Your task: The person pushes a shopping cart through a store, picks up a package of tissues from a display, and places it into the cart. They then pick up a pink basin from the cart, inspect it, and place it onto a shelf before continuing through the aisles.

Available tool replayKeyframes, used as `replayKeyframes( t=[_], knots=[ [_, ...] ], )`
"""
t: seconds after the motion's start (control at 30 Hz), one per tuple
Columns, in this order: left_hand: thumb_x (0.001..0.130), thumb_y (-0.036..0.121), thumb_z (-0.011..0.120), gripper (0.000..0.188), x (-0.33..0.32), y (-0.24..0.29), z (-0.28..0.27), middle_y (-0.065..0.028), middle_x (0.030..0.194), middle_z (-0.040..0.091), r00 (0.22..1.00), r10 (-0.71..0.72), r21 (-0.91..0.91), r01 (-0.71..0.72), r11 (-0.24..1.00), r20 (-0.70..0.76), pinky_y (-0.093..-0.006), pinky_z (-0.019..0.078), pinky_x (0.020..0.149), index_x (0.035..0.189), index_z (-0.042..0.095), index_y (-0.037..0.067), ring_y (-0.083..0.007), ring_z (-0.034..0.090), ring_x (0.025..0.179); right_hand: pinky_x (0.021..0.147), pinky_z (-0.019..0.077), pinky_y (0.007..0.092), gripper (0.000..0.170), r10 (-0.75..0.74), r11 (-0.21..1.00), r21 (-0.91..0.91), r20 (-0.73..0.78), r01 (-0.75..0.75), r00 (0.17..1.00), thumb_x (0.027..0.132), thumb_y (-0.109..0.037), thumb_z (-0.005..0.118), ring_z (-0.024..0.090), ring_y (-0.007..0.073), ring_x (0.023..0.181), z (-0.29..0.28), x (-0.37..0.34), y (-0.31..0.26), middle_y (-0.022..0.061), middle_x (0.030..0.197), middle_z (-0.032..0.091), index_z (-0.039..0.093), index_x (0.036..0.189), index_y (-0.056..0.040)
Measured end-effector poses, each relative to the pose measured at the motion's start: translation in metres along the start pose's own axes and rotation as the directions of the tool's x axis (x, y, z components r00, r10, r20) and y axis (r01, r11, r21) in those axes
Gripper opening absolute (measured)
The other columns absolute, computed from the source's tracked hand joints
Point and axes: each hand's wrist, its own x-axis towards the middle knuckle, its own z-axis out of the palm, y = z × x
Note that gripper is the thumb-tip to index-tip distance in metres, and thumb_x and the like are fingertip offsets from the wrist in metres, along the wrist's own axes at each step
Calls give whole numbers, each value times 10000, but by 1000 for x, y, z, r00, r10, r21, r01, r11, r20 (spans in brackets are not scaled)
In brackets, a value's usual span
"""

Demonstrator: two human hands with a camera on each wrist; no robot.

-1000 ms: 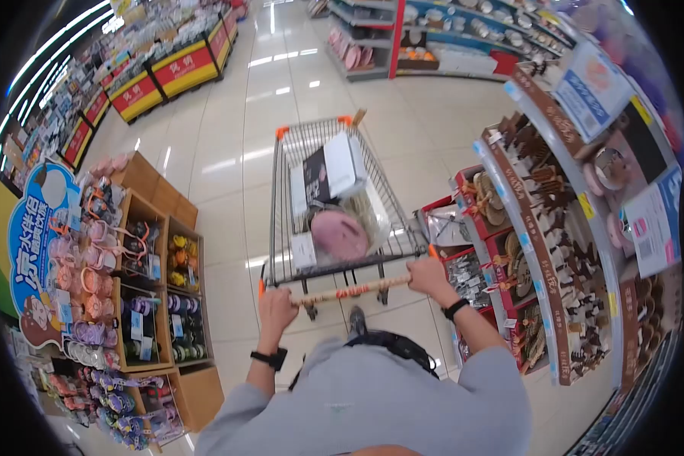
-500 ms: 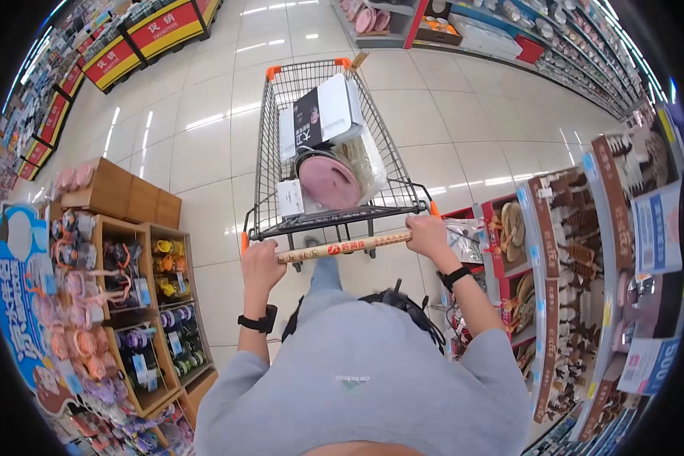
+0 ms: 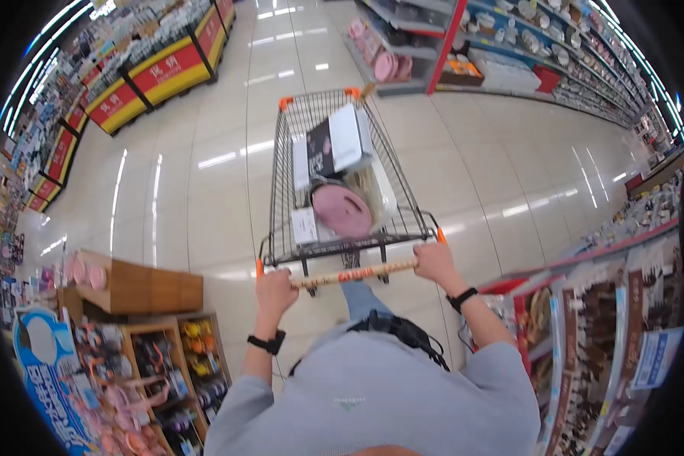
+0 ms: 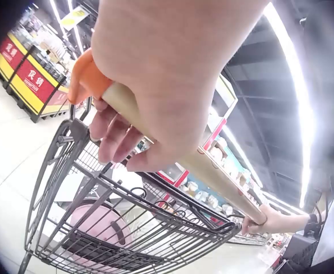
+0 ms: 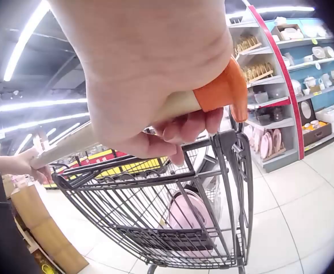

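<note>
My left hand [image 3: 276, 292] grips the left end of the shopping cart's handle [image 3: 357, 273], beside its orange end cap. At the other end, the fingers of my right hand [image 3: 435, 263] curl round the same bar. Ahead of both hands is the wire cart [image 3: 279, 163]. In its basket lie a round pink lidded item [image 3: 340, 210], a white box [image 3: 349, 137] with a black printed panel, and a clear-wrapped package [image 3: 381, 194]. The left wrist view shows the left fingers [image 4: 112, 134] wrapped under the bar; the right wrist view shows the same for the right fingers [image 5: 184, 128].
A wooden display unit [image 3: 156, 285] with hanging goods stands at the left. Shelves of brushes and combs [image 3: 585, 327] line the right side. Ahead right is a grey shelf end [image 3: 410, 45] with a red edge; ahead left are red and yellow promotion bins [image 3: 159, 72]. Shiny tiled floor lies between.
The cart and I have moved forward along the aisle; the wooden display and the brush shelves have slid back and down in view. Both hands have kept hold of the handle.
</note>
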Motion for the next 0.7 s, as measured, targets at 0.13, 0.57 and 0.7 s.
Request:
replayKeyframes(
  t=[0.13, 0.57, 0.7],
  knots=[
    [647, 146, 715, 147, 99, -35, 2, -115, 695, 666, 1000, -11, 23, 12, 1000, -10, -404, 516, 658, 776, 701, 79, -300, 656, 675, 589, 519, 438, 134, -15, 1000, 15, -29, 16, 999, 641, -206, 699, 664, 287, 660, -4, 106, 12, 71, 660, 639, 637, 721, -119],
    [664, 156, 705, 147, 447, -150, 18, -117, 681, 676, 997, -50, -26, 48, 998, -52, -410, 524, 652, 792, 724, 87, -292, 671, 666, 610, 530, 429, 120, -33, 997, -75, -14, 31, 999, 675, -219, 659, 678, 286, 686, -28, 489, 77, 74, 683, 667, 669, 749, -126],
    [668, 148, 698, 134, 568, -191, 29, -115, 688, 680, 996, -37, -30, 34, 999, -78, -412, 524, 655, 780, 714, 77, -292, 677, 678, 635, 535, 429, 147, 36, 998, -51, 21, -35, 999, 671, -210, 668, 692, 279, 724, -45, 606, 93, 80, 717, 694, 704, 801, -151]
  ],
)
